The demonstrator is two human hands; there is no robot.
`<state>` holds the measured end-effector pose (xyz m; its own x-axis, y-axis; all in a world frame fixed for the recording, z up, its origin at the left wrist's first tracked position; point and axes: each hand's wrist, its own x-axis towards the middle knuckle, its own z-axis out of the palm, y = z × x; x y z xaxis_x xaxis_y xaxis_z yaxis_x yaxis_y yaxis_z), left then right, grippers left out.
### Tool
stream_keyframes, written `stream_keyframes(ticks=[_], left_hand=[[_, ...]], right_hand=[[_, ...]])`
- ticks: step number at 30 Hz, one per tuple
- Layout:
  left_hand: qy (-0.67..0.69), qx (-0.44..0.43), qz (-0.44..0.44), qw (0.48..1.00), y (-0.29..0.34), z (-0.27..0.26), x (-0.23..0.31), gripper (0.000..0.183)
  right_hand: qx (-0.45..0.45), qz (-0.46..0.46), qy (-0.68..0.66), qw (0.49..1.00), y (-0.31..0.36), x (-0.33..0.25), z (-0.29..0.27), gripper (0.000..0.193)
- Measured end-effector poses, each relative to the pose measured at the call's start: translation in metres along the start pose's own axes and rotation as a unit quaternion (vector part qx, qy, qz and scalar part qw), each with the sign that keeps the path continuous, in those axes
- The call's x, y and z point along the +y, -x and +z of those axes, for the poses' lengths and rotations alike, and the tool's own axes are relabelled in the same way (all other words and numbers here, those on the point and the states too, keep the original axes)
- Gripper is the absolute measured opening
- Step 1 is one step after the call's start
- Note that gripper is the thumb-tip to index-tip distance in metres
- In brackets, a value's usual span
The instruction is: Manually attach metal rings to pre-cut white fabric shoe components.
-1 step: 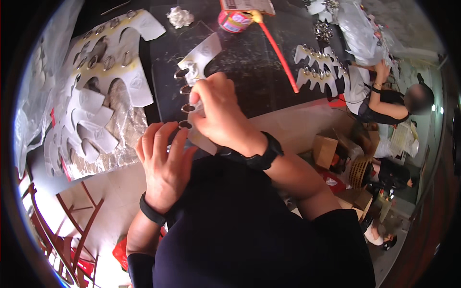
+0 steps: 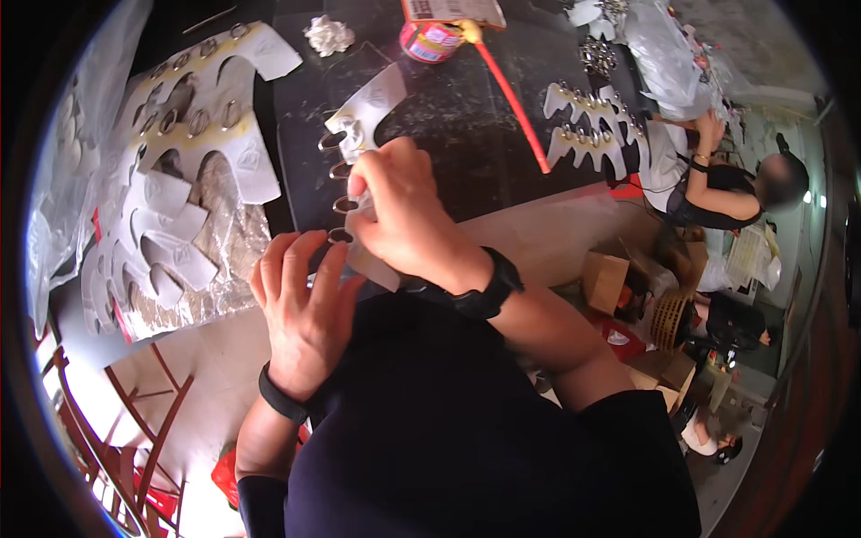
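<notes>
A white scalloped card (image 2: 372, 103) lies on the black tabletop in front of me, with metal rings (image 2: 341, 170) along its left edge. My right hand (image 2: 399, 193) is closed over the middle of this card, thumb and fingers pinched together. What lies between those fingertips is hidden. My left hand (image 2: 305, 300) is by the card's near end, its fingers bent and spread apart. Its index fingertip is beside the lowest ring (image 2: 339, 236). A small glint shows between its fingers, too small to name.
At left, more scalloped cards with rings (image 2: 215, 117) lie on a clear plastic bag (image 2: 238, 215). Ahead are a crumpled white wad (image 2: 330, 36), a pink tin (image 2: 430, 42) and a red stick (image 2: 513, 99). Ringed cards (image 2: 583, 134) lie at right, near a seated person (image 2: 717, 184).
The whole view has shifted very slightly. Both hands keep the same pose at the card.
</notes>
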<state>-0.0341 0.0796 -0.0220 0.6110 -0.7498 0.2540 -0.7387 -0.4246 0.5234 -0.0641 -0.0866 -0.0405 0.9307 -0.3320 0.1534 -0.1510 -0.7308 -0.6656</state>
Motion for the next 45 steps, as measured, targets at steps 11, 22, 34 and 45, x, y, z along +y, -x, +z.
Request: stream_keyframes(ticks=[11, 22, 34, 45], left_hand=[[-0.032, -0.015, 0.005, 0.999, -0.003, 0.007, 0.003, 0.037], [-0.049, 0.004, 0.018, 0.999, -0.002, 0.009, -0.001, 0.032], [0.022, 0.066, 0.026, 0.997, -0.010, 0.025, 0.000, 0.025], [0.025, 0.096, 0.024, 0.995, -0.008, 0.023, 0.001, 0.023]], right_hand=[[0.003, 0.024, 0.018, 1.000, -0.002, 0.003, 0.000, 0.031], [0.036, 0.033, 0.000, 0.999, -0.002, -0.001, 0.008, 0.030], [0.010, -0.032, 0.015, 0.999, -0.003, 0.014, -0.004, 0.032], [-0.020, -0.093, -0.044, 0.994, 0.003, 0.012, -0.010, 0.034]])
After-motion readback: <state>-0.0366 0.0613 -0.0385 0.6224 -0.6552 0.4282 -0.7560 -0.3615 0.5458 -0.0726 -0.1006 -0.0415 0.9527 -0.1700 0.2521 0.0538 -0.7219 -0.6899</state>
